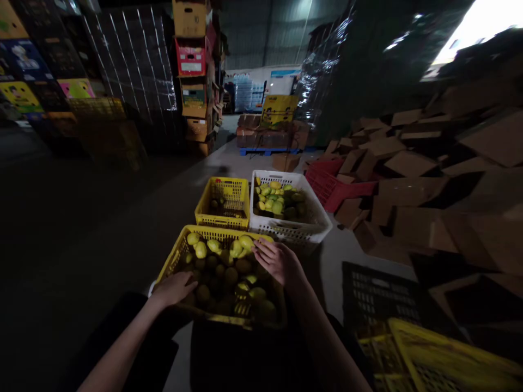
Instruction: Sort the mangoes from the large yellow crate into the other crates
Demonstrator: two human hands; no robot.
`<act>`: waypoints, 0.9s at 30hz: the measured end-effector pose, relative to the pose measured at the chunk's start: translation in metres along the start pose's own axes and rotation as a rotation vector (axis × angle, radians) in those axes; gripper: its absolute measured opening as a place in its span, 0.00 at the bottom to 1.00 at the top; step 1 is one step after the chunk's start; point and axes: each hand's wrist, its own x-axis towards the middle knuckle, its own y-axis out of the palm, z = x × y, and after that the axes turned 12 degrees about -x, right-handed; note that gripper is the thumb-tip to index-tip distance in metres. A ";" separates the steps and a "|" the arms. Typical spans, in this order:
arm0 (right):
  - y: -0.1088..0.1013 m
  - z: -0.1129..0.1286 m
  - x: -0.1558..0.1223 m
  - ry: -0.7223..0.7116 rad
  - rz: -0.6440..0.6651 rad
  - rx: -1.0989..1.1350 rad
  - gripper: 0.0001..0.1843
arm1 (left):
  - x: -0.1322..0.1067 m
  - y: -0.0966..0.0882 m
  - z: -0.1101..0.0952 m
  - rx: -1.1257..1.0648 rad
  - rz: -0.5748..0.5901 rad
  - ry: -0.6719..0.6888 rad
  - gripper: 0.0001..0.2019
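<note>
A yellow plastic crate in front of me holds many lemons, bright along the far side and dark in shadow nearer me. My right hand is over the crate's right side, fingers stretched toward a lemon; the fingertips are at its edge, and I cannot tell whether they touch it. Over the left rim is my left hand, fingers loosely extended above the shadowed fruit, with nothing visible in it. Behind stand a smaller yellow crate with a few fruits and a white crate with yellow and greenish lemons.
A red crate and a large heap of cardboard boxes lie to the right. At lower right are a black crate and a blurred yellow crate. Stacked cartons and a blue pallet stand farther back.
</note>
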 end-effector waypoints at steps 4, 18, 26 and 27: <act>0.012 -0.007 -0.008 0.131 -0.105 -0.037 0.19 | 0.004 0.022 0.001 -0.008 0.083 0.014 0.16; 0.022 0.010 -0.021 0.224 -0.277 0.035 0.12 | 0.099 0.112 0.007 -0.051 0.141 -0.130 0.11; 0.000 0.035 -0.019 -0.028 -0.257 0.109 0.06 | 0.198 0.140 -0.057 0.009 -0.159 0.066 0.41; -0.002 0.040 -0.020 -0.042 -0.276 0.127 0.06 | 0.209 0.142 -0.066 0.042 -0.166 0.122 0.43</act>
